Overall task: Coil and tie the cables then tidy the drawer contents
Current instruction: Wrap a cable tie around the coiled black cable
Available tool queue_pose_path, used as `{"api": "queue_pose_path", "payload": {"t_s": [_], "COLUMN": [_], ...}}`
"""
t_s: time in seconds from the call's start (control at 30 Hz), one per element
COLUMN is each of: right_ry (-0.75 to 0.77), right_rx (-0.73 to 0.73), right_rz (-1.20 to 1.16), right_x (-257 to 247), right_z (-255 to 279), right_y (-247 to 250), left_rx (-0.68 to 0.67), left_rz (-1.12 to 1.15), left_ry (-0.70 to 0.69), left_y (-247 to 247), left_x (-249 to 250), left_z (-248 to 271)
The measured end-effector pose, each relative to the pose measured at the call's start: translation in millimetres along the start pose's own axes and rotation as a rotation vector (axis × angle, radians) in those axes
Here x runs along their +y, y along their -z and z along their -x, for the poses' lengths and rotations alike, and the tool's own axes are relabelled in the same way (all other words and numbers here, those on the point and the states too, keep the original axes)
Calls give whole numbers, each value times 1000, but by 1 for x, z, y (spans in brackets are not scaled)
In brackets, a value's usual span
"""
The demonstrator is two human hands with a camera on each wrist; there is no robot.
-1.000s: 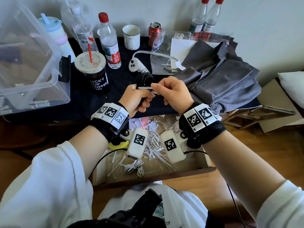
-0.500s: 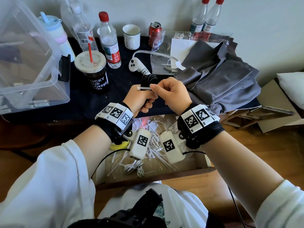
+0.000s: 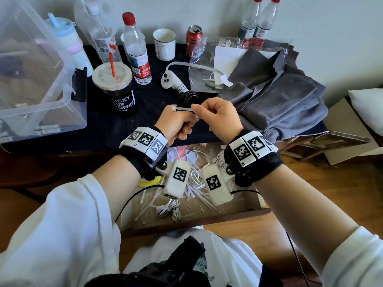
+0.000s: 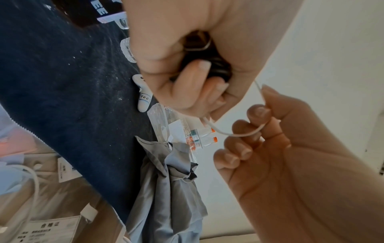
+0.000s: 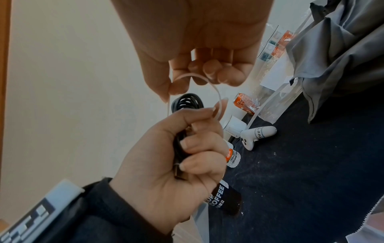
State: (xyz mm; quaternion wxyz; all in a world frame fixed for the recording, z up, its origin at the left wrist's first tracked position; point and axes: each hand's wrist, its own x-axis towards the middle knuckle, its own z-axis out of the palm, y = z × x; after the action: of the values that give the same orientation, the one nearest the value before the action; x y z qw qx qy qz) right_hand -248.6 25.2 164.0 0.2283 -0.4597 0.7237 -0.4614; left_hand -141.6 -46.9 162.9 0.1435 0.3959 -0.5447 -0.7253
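The left hand (image 3: 176,123) is wrapped tight around a coiled black cable (image 3: 187,98), held up just above the open drawer (image 3: 257,201). A thin white zip tie (image 3: 182,108) crosses the cable. The right hand (image 3: 219,119) pinches that tie between thumb and fingers (image 4: 258,113), also above the drawer.

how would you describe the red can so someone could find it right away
Start at the dark cloth covering the desk and look along its back edge by the wall. The red can stands right of the white mug; it is the only metal can there, among clear bottles.
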Motion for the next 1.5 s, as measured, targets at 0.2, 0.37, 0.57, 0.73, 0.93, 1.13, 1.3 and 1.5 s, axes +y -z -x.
{"api": "queue_pose_path", "payload": {"t_s": [0.2,0.37,0.57,0.73,0.93,1.13,1.3,1.5], "right_ry": [-5,-6,-15,-26,-26,-16,9,-2], "right_rx": [-12,-17,-7,-31,-21,4,-34,-7], "right_rz": [9,21,19,-29,38,44,6,-34], "right_x": [0,0,-1,-3,1,0,-5,1], "right_z": [0,-1,-2,-1,1,2,4,2], "right_y": [1,0,0,-1,0,2,4,3], "left_rx": [18,15,37,50,40,40,20,9], "left_rz": [10,-4,-40,-70,-71,-66,-65,-28], "left_ry": [-27,-17,0,14,0,2,14,6], "left_y": [0,0,-1,-2,-3,-6,-6,-4], "left_x": [-3,-3,-3,-4,-5,-2,0,1], "left_z": [-1,0,-1,-2,-1,-1,0,1]}}
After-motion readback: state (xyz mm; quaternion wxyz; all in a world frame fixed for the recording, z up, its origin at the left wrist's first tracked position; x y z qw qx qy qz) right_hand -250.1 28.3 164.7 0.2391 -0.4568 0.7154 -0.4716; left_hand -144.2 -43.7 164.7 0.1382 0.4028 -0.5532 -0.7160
